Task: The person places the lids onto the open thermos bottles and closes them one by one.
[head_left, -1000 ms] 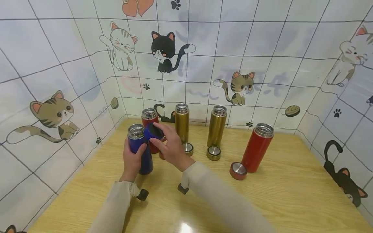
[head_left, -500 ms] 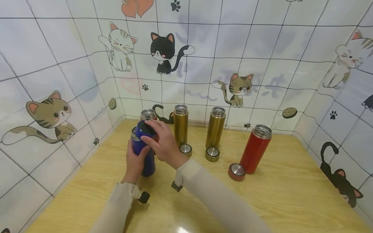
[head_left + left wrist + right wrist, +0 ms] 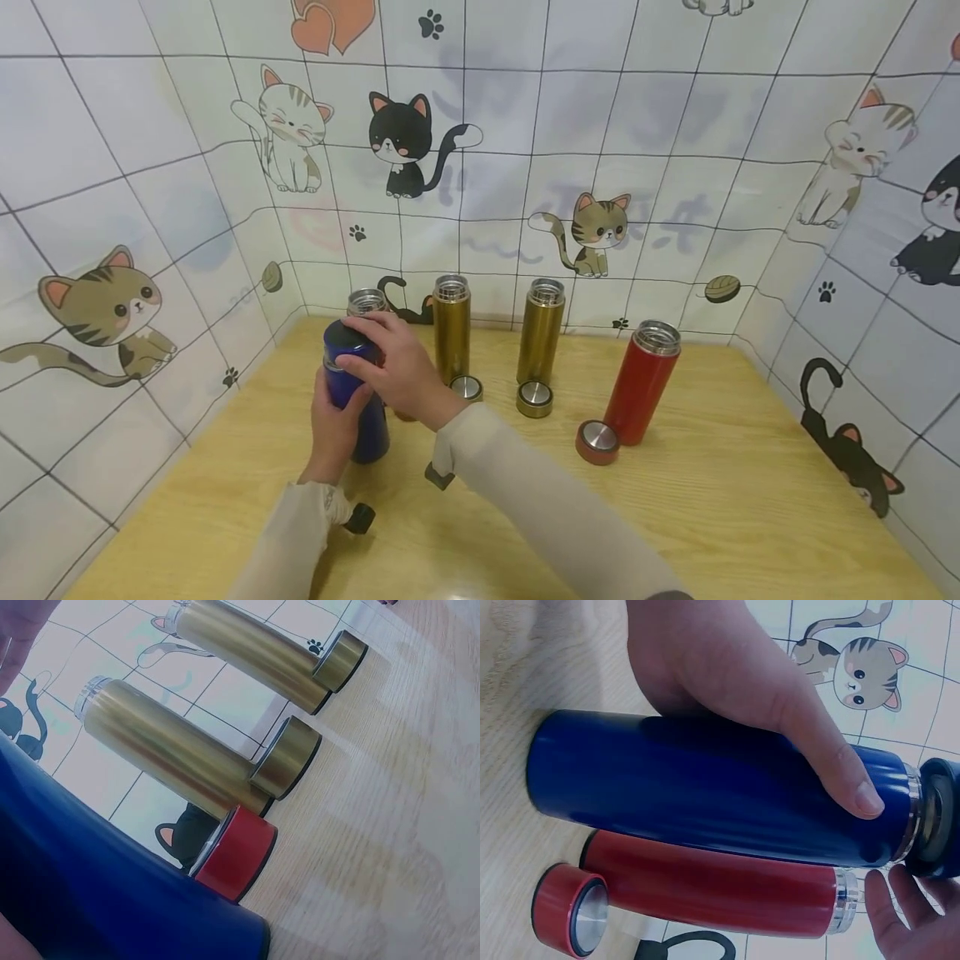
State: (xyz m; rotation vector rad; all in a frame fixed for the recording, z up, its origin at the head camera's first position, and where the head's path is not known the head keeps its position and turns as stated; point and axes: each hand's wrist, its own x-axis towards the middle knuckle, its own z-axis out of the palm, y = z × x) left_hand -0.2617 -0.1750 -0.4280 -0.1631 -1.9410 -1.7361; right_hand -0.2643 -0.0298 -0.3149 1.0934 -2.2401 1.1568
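Observation:
A blue thermos bottle [image 3: 371,437] stands upright at the table's left. My left hand [image 3: 335,433] grips its body, with the thumb [image 3: 847,780] lying across the front below the neck. Above it my right hand [image 3: 401,367] holds the blue lid [image 3: 345,337], thumb on the near side and fingers over the top. In the right wrist view the lid's dark inner side [image 3: 934,817] faces the steel neck [image 3: 911,817], right at the rim. Just behind stands an open red bottle [image 3: 712,885], largely hidden by my hands in the head view.
Two open gold bottles [image 3: 452,333] [image 3: 540,337] stand at the back, each with a gold lid [image 3: 467,388] [image 3: 535,400] before it. Another open red bottle [image 3: 641,387] and its lid [image 3: 597,442] are to the right. A red lid [image 3: 236,855] lies near the blue bottle. Cat-print walls surround the table.
My right hand has brought the blue lid left and over the bottle's mouth, from beside it to on top. The left hand keeps its grip, and the head view has shifted slightly.

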